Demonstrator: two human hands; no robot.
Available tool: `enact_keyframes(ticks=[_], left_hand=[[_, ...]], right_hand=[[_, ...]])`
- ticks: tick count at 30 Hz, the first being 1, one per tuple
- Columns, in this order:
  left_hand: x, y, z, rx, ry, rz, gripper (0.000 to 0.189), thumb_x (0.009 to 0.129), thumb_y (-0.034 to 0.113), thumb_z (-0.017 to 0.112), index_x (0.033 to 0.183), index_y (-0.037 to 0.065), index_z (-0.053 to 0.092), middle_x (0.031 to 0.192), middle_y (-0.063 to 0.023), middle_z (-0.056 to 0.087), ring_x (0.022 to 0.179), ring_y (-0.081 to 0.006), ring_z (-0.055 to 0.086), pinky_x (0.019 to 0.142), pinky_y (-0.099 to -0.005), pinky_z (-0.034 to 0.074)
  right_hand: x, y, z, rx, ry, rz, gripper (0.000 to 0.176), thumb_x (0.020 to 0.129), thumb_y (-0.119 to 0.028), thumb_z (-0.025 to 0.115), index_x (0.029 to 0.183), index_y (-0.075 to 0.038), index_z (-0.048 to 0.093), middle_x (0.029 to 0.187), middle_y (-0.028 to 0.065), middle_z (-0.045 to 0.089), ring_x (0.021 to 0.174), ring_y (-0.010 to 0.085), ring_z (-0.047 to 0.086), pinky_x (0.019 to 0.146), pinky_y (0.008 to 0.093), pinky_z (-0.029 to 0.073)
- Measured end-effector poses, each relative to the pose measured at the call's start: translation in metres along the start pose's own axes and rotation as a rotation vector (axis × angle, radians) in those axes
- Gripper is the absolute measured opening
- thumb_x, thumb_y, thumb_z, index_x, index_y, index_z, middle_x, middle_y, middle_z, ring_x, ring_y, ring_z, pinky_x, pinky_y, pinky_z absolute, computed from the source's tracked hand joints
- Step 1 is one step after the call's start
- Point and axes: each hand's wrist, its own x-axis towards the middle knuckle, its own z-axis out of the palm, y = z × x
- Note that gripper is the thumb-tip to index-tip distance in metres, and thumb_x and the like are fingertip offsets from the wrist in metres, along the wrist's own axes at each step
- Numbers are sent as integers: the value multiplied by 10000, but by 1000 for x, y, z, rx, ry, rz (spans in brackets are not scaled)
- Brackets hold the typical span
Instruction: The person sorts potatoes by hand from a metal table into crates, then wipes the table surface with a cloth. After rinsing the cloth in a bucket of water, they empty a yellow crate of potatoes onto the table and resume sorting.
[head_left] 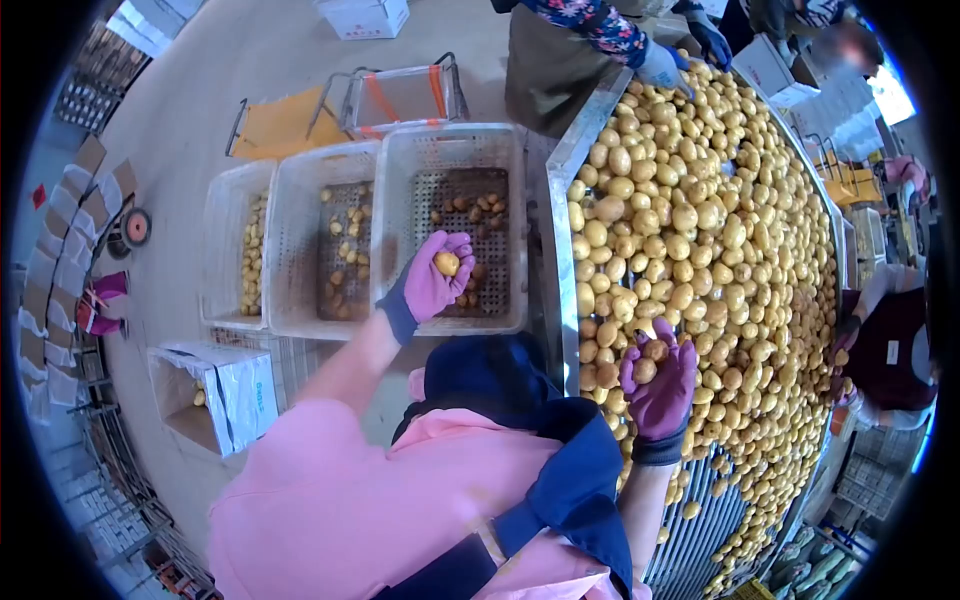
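My left hand [436, 284], in a purple glove with a dark cuff, is curled palm up around a yellow potato [447, 263]. It is over the nearest of three white crates, a crate [392, 270] with several brownish potatoes [478, 210] on its perforated bottom. On the right, my right hand [660, 395], gloved alike, is cupped around a brownish potato [645, 370], with another potato [656, 350] against it. This hand is above the sorting table [563, 300], where a thick layer of yellow potatoes [690, 240] lies.
Left of the near crate stand a middle crate [295, 250] and a far-left crate [222, 260], both holding potatoes. An open carton [235, 400] sits on the floor below them. Co-workers' gloved hands [660, 68] reach in at the table's far end; another person [890, 340] works across it.
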Motion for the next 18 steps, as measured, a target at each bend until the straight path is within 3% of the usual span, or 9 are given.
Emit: enact_keyframes(ticks=[4,6,10,11,12,13,14,16,18], left_hand=[[-15,9,-25,-31,157,90,208,890,230,572,992,49,591,910,-50,593,846,-166,594,706,-237,520],[13,16,-61,-31,227,362,202,871,261,567,937,70,578,900,-42,602,801,-132,610,627,-178,499],[-10,57,-99,-292,5,682,276,855,306,578,985,63,564,920,-57,606,815,-139,619,615,-167,494],[-14,69,-99,-718,104,616,311,855,332,575,1003,59,559,945,-68,611,832,-148,622,644,-182,502],[-9,66,-93,-734,193,572,318,859,337,572,1007,56,561,956,-77,617,841,-157,625,672,-203,511],[-4,63,-85,-749,280,525,326,862,342,570,1011,52,562,968,-86,623,851,-166,627,699,-224,519],[9,41,-75,-354,349,515,307,868,325,569,1001,49,570,965,-93,632,854,-174,629,724,-251,527],[25,-3,-36,-85,-71,363,250,855,166,586,1033,-4,547,1029,-135,605,982,-209,589,878,-322,504],[13,-38,24,34,-128,-83,326,897,315,539,1082,47,554,1044,-99,610,974,-219,596,859,-352,505]], right_hand=[[-11,9,18,-47,-37,95,518,910,-483,467,1253,-96,430,1115,114,506,928,216,554,771,338,527],[-3,7,27,-127,25,55,488,912,-473,477,1227,-101,459,1082,106,509,888,206,546,755,321,524],[-2,11,25,-198,21,26,495,915,-477,468,1234,-99,452,1095,105,509,888,199,546,754,311,507],[-2,12,23,-211,24,20,495,916,-477,466,1236,-100,449,1101,105,506,888,198,545,757,312,502],[-1,12,24,-232,23,21,497,919,-472,463,1246,-98,445,1106,108,503,890,197,544,767,320,497],[2,12,25,-237,25,17,497,919,-472,463,1246,-98,445,1106,108,503,890,197,544,767,320,497],[5,14,27,-328,20,-7,496,919,-449,475,1267,-98,429,1147,118,481,931,211,537,786,345,498],[13,20,44,-497,-16,-45,539,924,-394,497,1334,-65,377,1258,148,430,1028,225,515,852,374,483],[18,27,74,-673,-91,-60,570,925,-386,500,1356,-45,349,1294,153,410,1090,226,487,902,365,452]])
